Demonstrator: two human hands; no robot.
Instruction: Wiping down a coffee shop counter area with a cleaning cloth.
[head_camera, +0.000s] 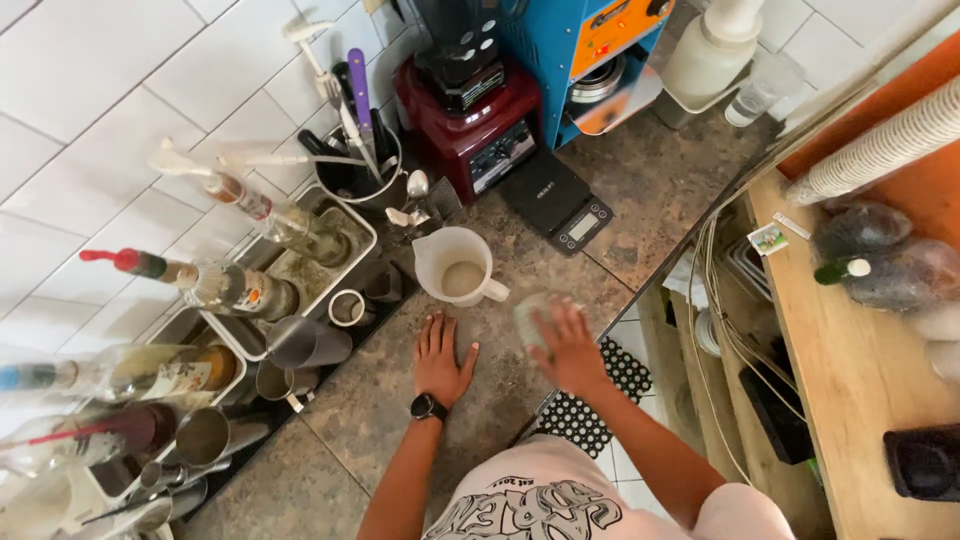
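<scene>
My left hand (441, 358) lies flat on the speckled stone counter (640, 190), palm down and fingers spread wide, holding nothing, with a dark wristwatch (427, 406) on the wrist. My right hand (566, 345) is curled around a pale cloth (531, 318) at the counter's front edge; the cloth is blurred, so I cannot make out its shape well. Just beyond both hands stands a white jug (457, 264) with its handle turned toward the cloth, near it but apart. To my left, metal trays (345, 262) hold tilted bottles with pour spouts (215, 285), and steel cups (305, 343) crowd the strip between the trays and my left hand. Further back a red blender base (468, 128) sits against the tiled wall, a black scale (558, 203) just beside it, and a blue machine (580, 55) behind that. Past the counter's edge, a dotted mat (600, 395) lies on the floor below my right arm.
</scene>
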